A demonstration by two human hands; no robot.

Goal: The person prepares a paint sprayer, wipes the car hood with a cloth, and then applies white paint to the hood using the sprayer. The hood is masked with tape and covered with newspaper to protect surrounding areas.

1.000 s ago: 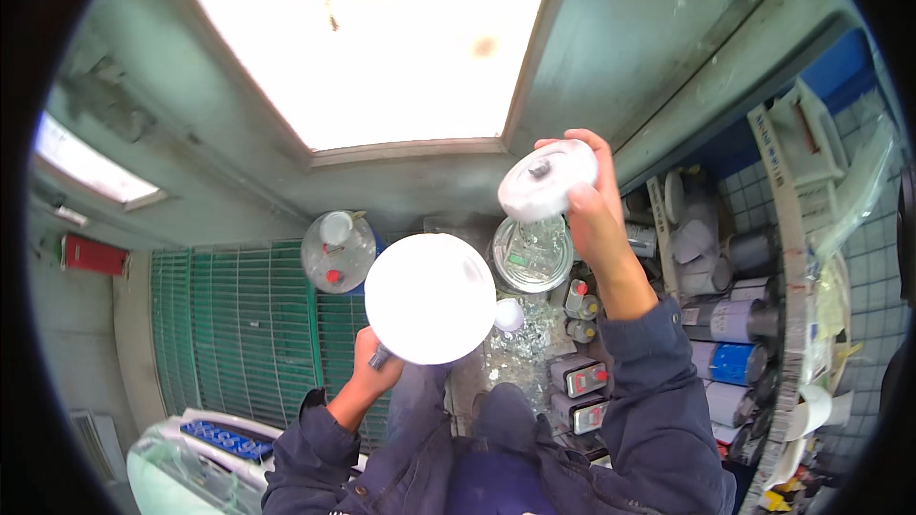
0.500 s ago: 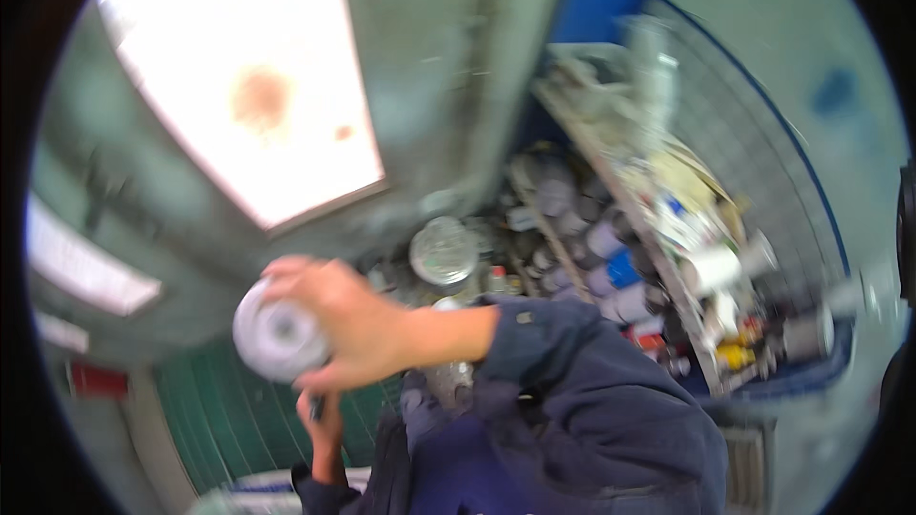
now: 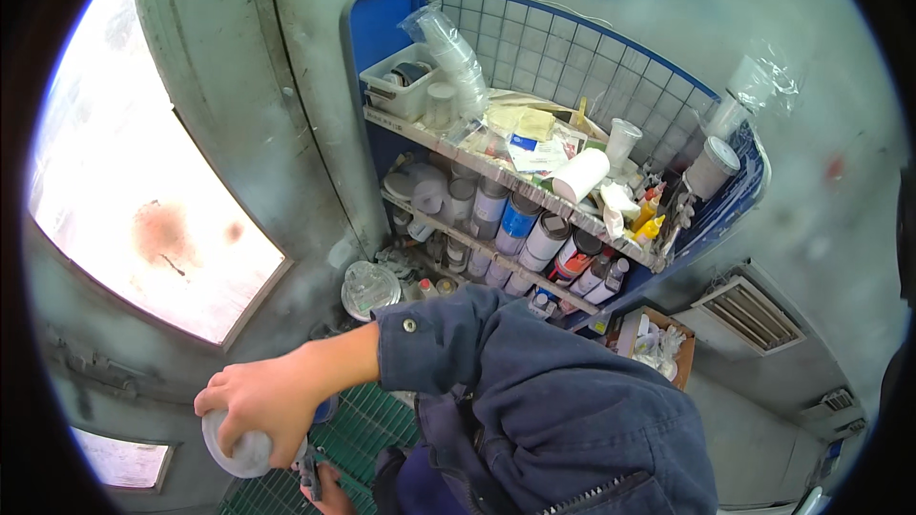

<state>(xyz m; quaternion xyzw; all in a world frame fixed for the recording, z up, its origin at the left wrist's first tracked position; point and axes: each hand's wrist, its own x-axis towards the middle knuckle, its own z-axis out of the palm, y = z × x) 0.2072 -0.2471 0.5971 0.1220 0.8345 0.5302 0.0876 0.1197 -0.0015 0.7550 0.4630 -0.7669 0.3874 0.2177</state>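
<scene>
Head view: what is gripped by the right hand [image 3: 258,396]?

"A white round lid [image 3: 246,458]; it is grasped from above, with the fingers spread over its top and side. It is held up near the left edge of the green grating [image 3: 367,439]. Whether it is seated on anything cannot be told."

"And the left hand [image 3: 331,494]?"

"It is partly cut off by the lower edge of the view. A grey tool [image 3: 307,472] is held in its curled fingers, just beside the lid."

"What is carried by the upper shelf [image 3: 496,172]?"

"A white bin [image 3: 401,100] is set at its left end, a white cylinder [image 3: 580,176] is laid by the front edge, and yellow bottles [image 3: 651,227] are crowded near the right front corner. Cans [image 3: 520,219] are lined up below."
</scene>
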